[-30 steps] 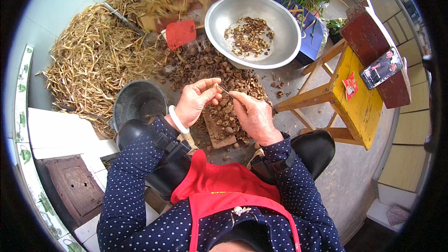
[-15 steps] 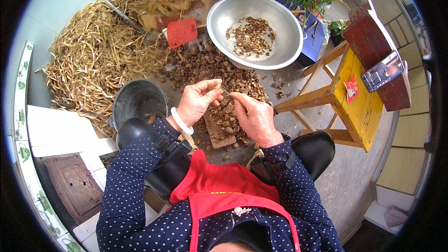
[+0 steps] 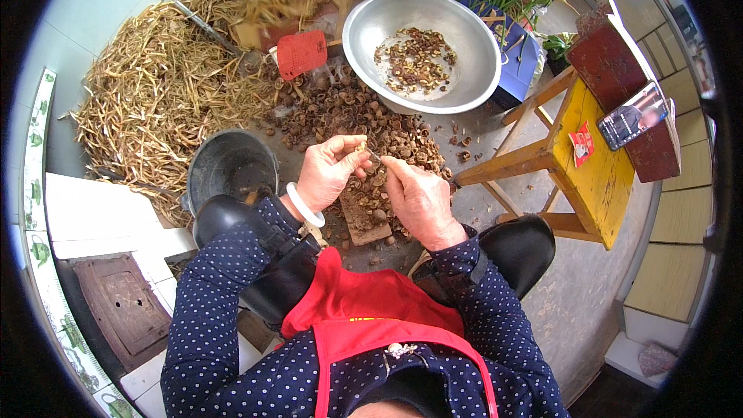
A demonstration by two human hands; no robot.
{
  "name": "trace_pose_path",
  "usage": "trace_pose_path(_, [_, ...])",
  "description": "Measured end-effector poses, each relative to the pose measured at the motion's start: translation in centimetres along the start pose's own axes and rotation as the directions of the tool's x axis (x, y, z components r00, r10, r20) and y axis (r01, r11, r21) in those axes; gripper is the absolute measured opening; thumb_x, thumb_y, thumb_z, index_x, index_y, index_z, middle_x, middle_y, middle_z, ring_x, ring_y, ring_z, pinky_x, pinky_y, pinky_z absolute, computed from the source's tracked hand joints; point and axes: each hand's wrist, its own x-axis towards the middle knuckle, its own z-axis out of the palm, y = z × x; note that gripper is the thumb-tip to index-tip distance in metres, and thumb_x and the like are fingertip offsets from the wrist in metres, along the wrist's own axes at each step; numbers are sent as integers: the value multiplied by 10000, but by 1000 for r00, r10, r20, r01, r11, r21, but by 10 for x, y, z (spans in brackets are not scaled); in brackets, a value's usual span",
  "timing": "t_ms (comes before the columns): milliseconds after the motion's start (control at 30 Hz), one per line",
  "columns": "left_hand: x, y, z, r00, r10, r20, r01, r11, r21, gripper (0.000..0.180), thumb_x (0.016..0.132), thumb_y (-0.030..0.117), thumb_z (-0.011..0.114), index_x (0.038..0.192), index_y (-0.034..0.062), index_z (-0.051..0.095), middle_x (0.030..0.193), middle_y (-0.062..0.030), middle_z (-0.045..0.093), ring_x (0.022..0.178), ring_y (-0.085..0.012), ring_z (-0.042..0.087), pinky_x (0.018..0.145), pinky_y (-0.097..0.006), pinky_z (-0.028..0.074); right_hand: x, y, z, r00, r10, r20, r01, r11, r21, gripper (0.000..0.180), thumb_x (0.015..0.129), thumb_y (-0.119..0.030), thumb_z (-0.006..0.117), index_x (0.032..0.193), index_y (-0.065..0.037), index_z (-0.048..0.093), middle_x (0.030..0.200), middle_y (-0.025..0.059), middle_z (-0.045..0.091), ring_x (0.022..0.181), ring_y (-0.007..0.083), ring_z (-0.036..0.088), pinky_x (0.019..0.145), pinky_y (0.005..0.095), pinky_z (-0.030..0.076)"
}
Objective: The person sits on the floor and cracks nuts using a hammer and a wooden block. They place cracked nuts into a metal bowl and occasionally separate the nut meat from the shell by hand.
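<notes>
- Above the shells point(image 3: 352, 111), left fingers point(image 3: 346, 142) pinch a nut piece point(image 3: 363, 146), seemingly steadying it.
- Right fingers point(image 3: 398, 168) pinch a thin pick point(image 3: 376, 158), probably for control.

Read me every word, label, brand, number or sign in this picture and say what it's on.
No text here is legible enough to quote.
Red cloth apron: yellow lettering, partly folded away, unreadable.
Rectangular dark-edged phone: anything written on its lit screen is too small and blurred.
Small red packet on the yellow wooden seat: pale marks, too small to read.
</notes>
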Motion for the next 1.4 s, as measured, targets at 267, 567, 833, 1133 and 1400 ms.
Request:
trace_pose_path(267, [-1, -6, 4, 998, 62, -21, -62, 998, -13, 251, 866, 41, 642, 1093, -48, 585, 898, -89, 654, 763, -140, 638, 644, -254, 538, -6, -6, 5, 999, 49, 21, -47, 996, -73, 236, 828, -105, 605, 1062, -118, 633, 668, 118, 608, 570, 291, 616, 492, 383, 485])
trace_pose_path(567, [1, 0, 3, 998, -58, 27, 59, 998, -35, 231, 855, 50, 658, 1061, -34, 595, 880, -82, 662, 736, -142, 647, 626, -252, 535, -6, 0, 12, 999, -37, -25, 35, 995, -98, 255, 828, -127, 598, 1083, -127, 591, 651, 89, 592, 527, 275, 607, 453, 376, 485])
trace_pose_path(833, [15, 10, 2, 993, -90, 82, 97, 991, -91, 229, 851, 73, 670, 1046, -25, 602, 879, -91, 669, 719, -140, 647, 624, -242, 531, 6, 4, 9, 999, 34, -40, -32, 999, 38, 148, 851, -135, 579, 995, -133, 612, 655, 118, 627, 588, 306, 633, 499, 416, 495])
trace_pose_path(1133, [124, 24, 20, 964, -89, 249, 107, 992, -62, 174, 882, 90, 631, 1006, -32, 617, 840, -69, 662, 694, -101, 629, 604, -199, 523, 74, 57, 13, 915, 403, -32, -352, 832, 428, 205, 869, -140, 539, 986, -30, 666, 859, 206, 655, 818, 322, 661, 713, 383, 509])
trace_pose_path(1400, [175, -19, 40, 994, -84, 70, 81, 996, 47, 265, 874, 64, 628, 1108, -46, 573, 879, -75, 658, 702, -109, 617, 628, -213, 515, 94, 106, 47, 823, 555, -118, -428, 744, 514, 311, 896, -132, 518, 1183, -33, 582, 902, 142, 676, 785, 238, 650, 682, 356, 496])
